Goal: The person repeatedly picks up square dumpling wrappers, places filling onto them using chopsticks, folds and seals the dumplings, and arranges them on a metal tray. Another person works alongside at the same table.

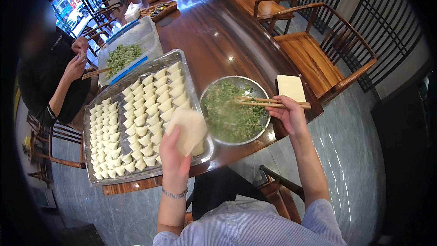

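My left hand (174,153) holds a thin, pale dough wrapper (187,130) above the near right corner of a large metal tray (209,153). Rows of folded dumplings (146,119) fill much of that tray. In my right hand (288,112) is a pair of wooden chopsticks (273,103), their tips over the chopped green filling (232,109) in a round steel bowl (236,142). The bowl stands just right of the tray. A stack of square dough wrappers (291,88) lies beyond my right hand, near the table's right edge.
Across the tray, a person (65,71) has both hands raised beside a plastic container (153,37) of green filling. Farther along the wooden table (211,48) are wooden trays (164,12) and white tissues (133,11). Wooden armchairs (307,58) line the right side.
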`<state>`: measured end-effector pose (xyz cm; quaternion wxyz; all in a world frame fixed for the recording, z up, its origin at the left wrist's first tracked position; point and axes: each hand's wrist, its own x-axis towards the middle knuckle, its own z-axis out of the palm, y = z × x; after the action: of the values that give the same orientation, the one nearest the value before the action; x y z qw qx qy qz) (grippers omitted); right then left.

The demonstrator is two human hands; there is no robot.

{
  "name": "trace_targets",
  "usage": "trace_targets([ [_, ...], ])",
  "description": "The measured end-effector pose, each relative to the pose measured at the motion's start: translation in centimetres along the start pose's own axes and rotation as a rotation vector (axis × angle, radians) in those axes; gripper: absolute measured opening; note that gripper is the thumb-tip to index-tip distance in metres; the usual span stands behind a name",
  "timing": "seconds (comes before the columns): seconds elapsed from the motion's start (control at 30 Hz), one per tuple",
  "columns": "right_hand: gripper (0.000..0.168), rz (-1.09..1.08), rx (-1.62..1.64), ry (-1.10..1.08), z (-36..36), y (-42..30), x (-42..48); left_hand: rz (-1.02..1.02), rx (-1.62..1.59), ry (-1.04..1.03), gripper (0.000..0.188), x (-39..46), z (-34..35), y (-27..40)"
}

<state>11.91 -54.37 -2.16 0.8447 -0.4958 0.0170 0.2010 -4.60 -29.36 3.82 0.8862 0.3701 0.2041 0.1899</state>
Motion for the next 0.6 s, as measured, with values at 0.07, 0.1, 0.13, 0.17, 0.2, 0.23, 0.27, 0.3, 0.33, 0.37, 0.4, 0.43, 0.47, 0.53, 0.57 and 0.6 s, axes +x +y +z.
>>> trace_targets([
  [0.07, 0.024, 0.014, 0.055, -0.011, 0.1, -0.1, -0.3, -0.019, 0.005, -0.004, 0.034, 0.9, 0.4, -0.2],
  [0.1, 0.024, 0.021, 0.083, -0.022, 0.5, -0.4, -0.5, -0.023, 0.008, -0.006, 0.035, 1.4, 0.6, -0.4],
  [0.13, 0.024, 0.003, 0.099, -0.036, 0.9, -0.7, -0.8, -0.038, -0.019, -0.003, 0.035, 1.9, 0.6, -0.5],
  [0.17, 0.025, -0.014, 0.115, -0.051, 1.5, -1.1, -1.2, -0.052, -0.046, 0.0, 0.036, 2.5, 0.6, -0.8],
  [0.2, 0.025, -0.032, 0.129, -0.063, 2.1, -1.5, -1.8, -0.068, -0.076, 0.002, 0.037, 3.1, 0.7, -1.1],
  [0.23, 0.025, -0.101, 0.086, -0.08, 2.8, -1.8, -2.4, -0.097, -0.104, 0.008, 0.037, 3.5, 1.2, -1.2],
  [0.27, 0.026, -0.17, 0.044, -0.098, 3.5, -2.2, -3.1, -0.125, -0.133, 0.013, 0.037, 3.8, 2.1, -1.5],
  [0.3, 0.026, -0.238, 0.003, -0.116, 4.2, -2.4, -4.0, -0.154, -0.162, 0.02, 0.038, 4.2, 2.9, -1.9],
  [0.33, 0.02, -0.325, -0.07, -0.131, 5.0, -2.2, -4.9, -0.195, -0.23, 0.013, 0.037, 4.5, 3.4, -2.4],
  [0.37, 0.019, -0.556, -0.374, -0.245, 5.4, -2.5, -5.7, -0.234, -0.299, 0.005, 0.038, 4.7, 3.8, -2.7],
  [0.4, 0.019, -0.786, -0.679, -0.352, 5.6, -2.8, -6.5, -0.272, -0.379, -0.04, 0.038, 4.8, 4.2, -3.1],
  [0.43, 0.019, -1.015, -0.985, -0.457, 5.7, -2.8, -7.1, -0.281, -0.404, -0.181, 0.04, 5.3, 3.3, -3.8],
  [0.47, 0.021, -1.121, -1.052, -0.526, 6.1, -2.1, -7.6, -0.289, -0.41, -0.103, 0.041, 5.5, 3.0, -4.1],
  [0.53, 0.025, -1.326, -1.206, -0.642, 6.7, -0.8, -8.7, -0.314, -0.389, -0.021, 0.043, 5.3, 3.8, -4.2],
  [0.57, 0.026, -1.326, -1.23, -0.654, 6.5, -0.7, -8.8, -0.317, -0.36, -0.012, 0.044, 5.1, 3.8, -4.2],
  [0.6, 0.027, -1.329, -1.25, -0.671, 6.6, -0.7, -9.0, -0.315, -0.332, -0.002, 0.044, 5.0, 3.8, -4.0],
])
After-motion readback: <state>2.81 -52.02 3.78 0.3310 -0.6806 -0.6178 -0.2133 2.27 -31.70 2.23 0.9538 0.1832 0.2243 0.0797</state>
